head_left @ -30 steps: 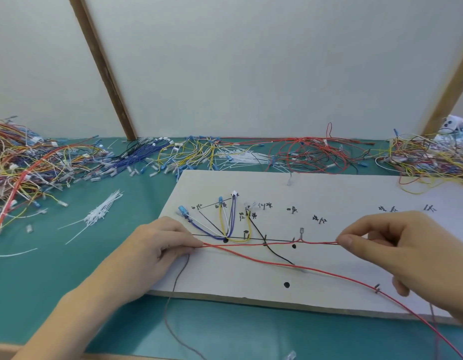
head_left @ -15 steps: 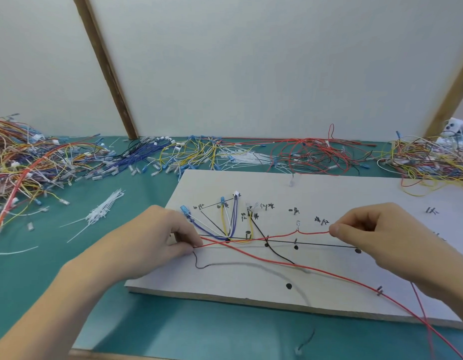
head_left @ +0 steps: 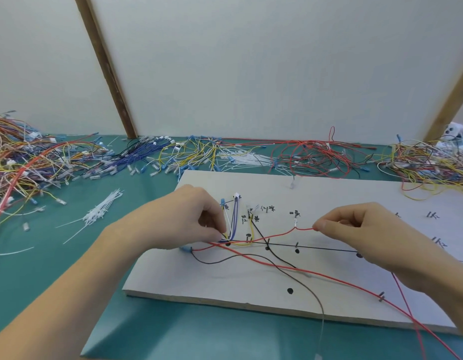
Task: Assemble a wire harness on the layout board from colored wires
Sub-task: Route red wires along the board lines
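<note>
Nearest the viewer, a thin dark wire (head_left: 290, 268) loops off the front edge of the flat pale grey layout board (head_left: 225, 281), which lies on the teal table surface (head_left: 69, 268) under both forearms. A long red wire (head_left: 329, 278) crosses the board diagonally from beneath the left hand toward the near right corner, passing a small black clip (head_left: 381, 297) on the way.

The left hand (head_left: 178, 222) sits over the board's left part, its fingers curled and pinching where a bundle of blue, white and yellow wires (head_left: 231, 224) meets. The right hand (head_left: 368, 229), well apart from the left, pinches the end of a second red wire (head_left: 282, 233) between thumb and fingertips; this wire runs from its fingers back toward the left hand, above a black drawn line (head_left: 324, 248) with black dots.

Left of the left hand, a loose heap of white cable ties (head_left: 100, 211) lies on the table. Beyond both hands, heaps of multicoloured loose wires (head_left: 173, 157) line the far edge of the table, against a pale wall with wooden battens (head_left: 108, 74).
</note>
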